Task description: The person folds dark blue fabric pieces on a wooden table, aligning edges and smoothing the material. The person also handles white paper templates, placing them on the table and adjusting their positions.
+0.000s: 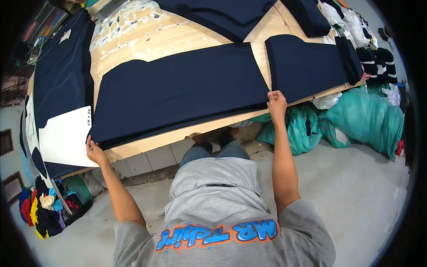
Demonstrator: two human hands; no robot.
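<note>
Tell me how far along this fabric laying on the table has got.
Looks done: a flat navy stack already lies at the right, more dark pieces beyond. In hand: the left hand and right hand pinch the near corners of the big navy cloth at the table edge. Left: the white sheet lies untouched.

Head camera, looking steeply down from above the person's own chest

The single fisheye view faced down and forward over a wooden table (178,133), close enough that both forearms rose from the lower edge; beyond the left hand (94,151) and right hand (276,103), straight edges bent toward the dark rim.
</note>
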